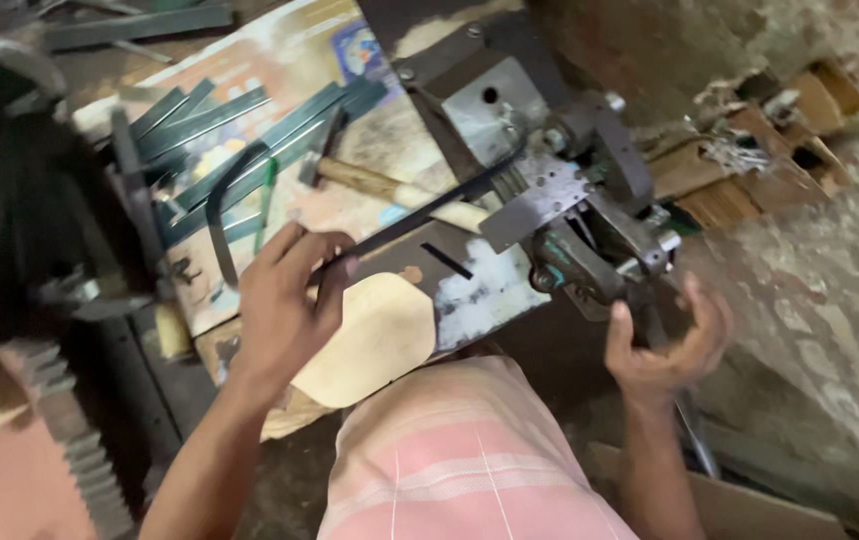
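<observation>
A dark metal strip (420, 212) runs from the left hand (285, 300), which pinches its near end, into the bench machine (560, 200). The right hand (670, 345) is cupped open beside the machine's lever (685, 400). Cut strips (240, 130) and a hammer (370, 180) lie behind.

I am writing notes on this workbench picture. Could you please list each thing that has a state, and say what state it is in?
left hand: closed on the metal strip
right hand: open, palm up, below the machine's lever
metal strip: straight, fed into the machine
bending machine: strip inserted
hammer: lying flat on the bench, unheld
curved strip: already bent, lying on the bench
green strips: straight, piled loosely
cardboard boxes: open
</observation>
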`<action>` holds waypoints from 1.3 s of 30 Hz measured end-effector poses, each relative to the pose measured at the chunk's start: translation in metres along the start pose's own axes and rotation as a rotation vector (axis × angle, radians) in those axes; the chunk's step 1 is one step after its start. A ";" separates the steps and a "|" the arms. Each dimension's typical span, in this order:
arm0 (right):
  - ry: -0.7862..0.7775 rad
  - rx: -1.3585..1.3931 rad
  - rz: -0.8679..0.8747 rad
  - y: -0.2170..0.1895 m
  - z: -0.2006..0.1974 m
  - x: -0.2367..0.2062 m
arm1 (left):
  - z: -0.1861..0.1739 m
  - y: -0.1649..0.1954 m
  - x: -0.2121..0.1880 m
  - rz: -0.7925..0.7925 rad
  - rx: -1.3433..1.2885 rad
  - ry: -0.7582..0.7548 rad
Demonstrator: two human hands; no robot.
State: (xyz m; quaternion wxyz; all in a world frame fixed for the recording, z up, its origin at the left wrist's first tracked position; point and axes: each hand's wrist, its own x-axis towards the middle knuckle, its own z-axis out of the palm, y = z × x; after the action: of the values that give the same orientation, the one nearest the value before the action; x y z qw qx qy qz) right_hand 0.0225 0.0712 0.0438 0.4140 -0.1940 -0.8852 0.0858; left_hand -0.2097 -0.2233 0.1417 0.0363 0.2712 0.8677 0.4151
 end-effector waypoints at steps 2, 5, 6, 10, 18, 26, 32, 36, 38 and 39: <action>-0.232 -0.138 0.153 0.042 -0.023 -0.046 | 0.032 -0.023 0.022 0.124 -0.011 0.072; -0.730 -0.538 0.587 0.097 -0.057 -0.103 | 0.066 -0.051 0.045 0.286 0.074 0.112; -0.797 -0.549 0.586 0.114 -0.069 -0.114 | 0.074 -0.058 0.047 0.259 0.055 0.102; -0.943 -0.777 0.626 0.146 -0.118 -0.132 | 0.103 -0.070 0.058 0.291 0.029 0.156; -0.965 -0.474 0.148 0.132 -0.204 -0.089 | 0.117 -0.073 0.062 0.334 0.215 0.150; -0.559 -0.701 0.356 0.136 -0.119 -0.143 | 0.116 -0.077 0.069 0.326 0.228 0.114; -0.602 -0.763 0.279 0.132 -0.125 -0.136 | 0.118 -0.078 0.072 0.336 0.205 0.076; -0.512 -0.661 0.353 0.125 -0.115 -0.125 | 0.120 -0.080 0.074 0.343 0.193 0.096; -0.539 -0.630 0.339 0.123 -0.111 -0.126 | 0.121 -0.080 0.075 0.348 0.207 0.055; -0.588 -0.656 0.336 0.124 -0.111 -0.126 | 0.120 -0.080 0.073 0.333 0.212 0.054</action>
State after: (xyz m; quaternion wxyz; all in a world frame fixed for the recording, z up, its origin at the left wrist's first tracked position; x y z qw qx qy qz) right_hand 0.2152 0.1306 -0.0119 0.0430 -0.4228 -0.9015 -0.0814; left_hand -0.2719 -0.1431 0.0162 -0.0850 0.4019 0.8504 0.3287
